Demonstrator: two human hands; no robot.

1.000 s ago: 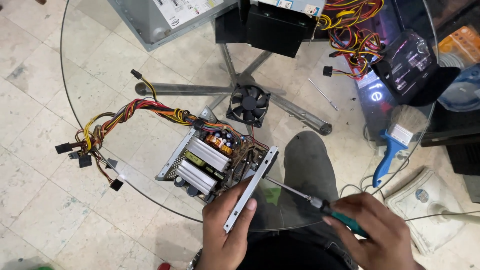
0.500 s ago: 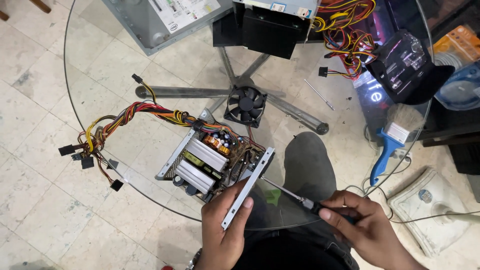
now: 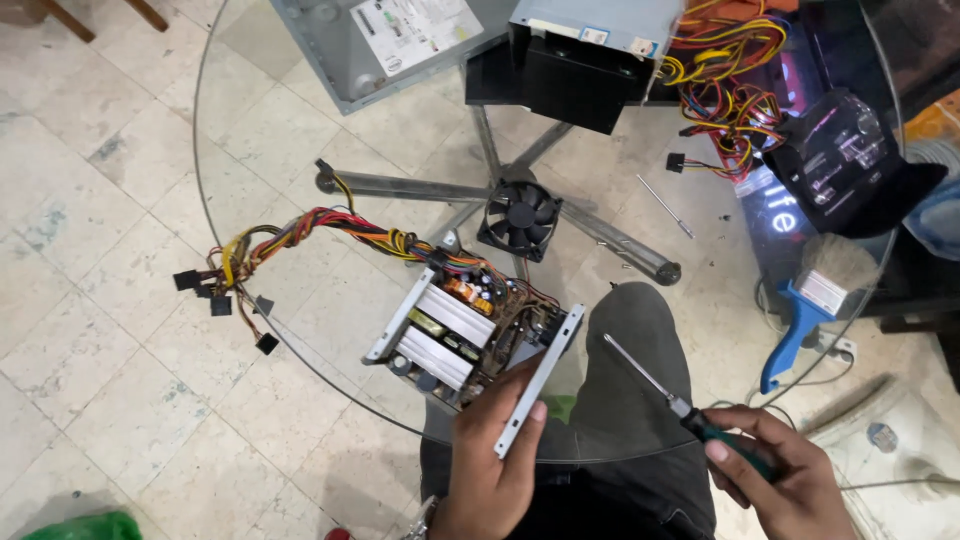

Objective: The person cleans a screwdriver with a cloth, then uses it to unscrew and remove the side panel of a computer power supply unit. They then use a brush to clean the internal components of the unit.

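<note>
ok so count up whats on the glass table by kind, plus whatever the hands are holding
Opened power supply, gripped by the left hand: 1
Closed power supply box: 1
Loose black fan: 1
Screwdriver, in the right hand: 1
Bare metal shaft: 1
Blue-handled brush: 1
Grey case panel: 1
Total: 7

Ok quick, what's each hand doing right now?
Left hand: closed on the edge of the opened power supply on the glass table.
Right hand: closed around the screwdriver, its tip in the air.
</note>
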